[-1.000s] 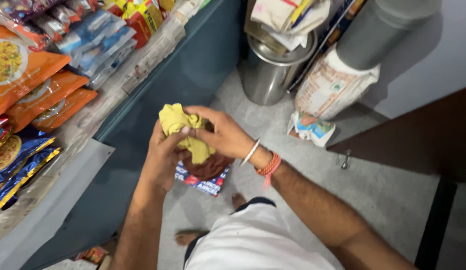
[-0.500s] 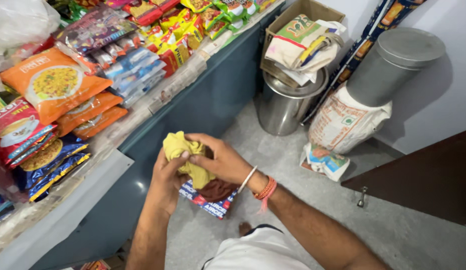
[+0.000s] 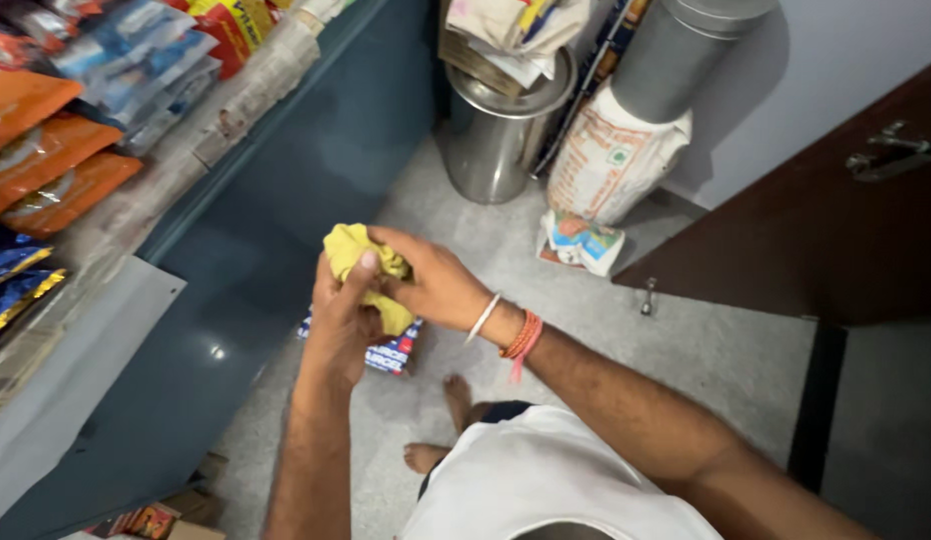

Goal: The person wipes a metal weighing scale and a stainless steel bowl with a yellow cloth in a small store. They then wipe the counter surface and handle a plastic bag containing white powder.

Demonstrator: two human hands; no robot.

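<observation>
A crumpled yellow cloth [image 3: 354, 250] is bunched between both of my hands at chest height. My left hand [image 3: 338, 318] cups it from below, thumb pressed on the fabric. My right hand [image 3: 438, 283] grips it from the right side; a silver bangle and orange threads circle that wrist. Below the hands a blue, red and white packet [image 3: 391, 352] lies on the grey floor. My bare feet show beneath.
A dark teal counter [image 3: 286, 190] runs along the left, its top lined with orange, blue and red snack packets [image 3: 56, 150]. A steel bin [image 3: 501, 135], a printed white sack [image 3: 611, 160] and a grey drum stand ahead. A brown door [image 3: 836, 220] is at right.
The view swung up toward the shelf and back down. Both hands stayed on the yellow cloth, kneading it; the dark item seen under it earlier is hidden now.
</observation>
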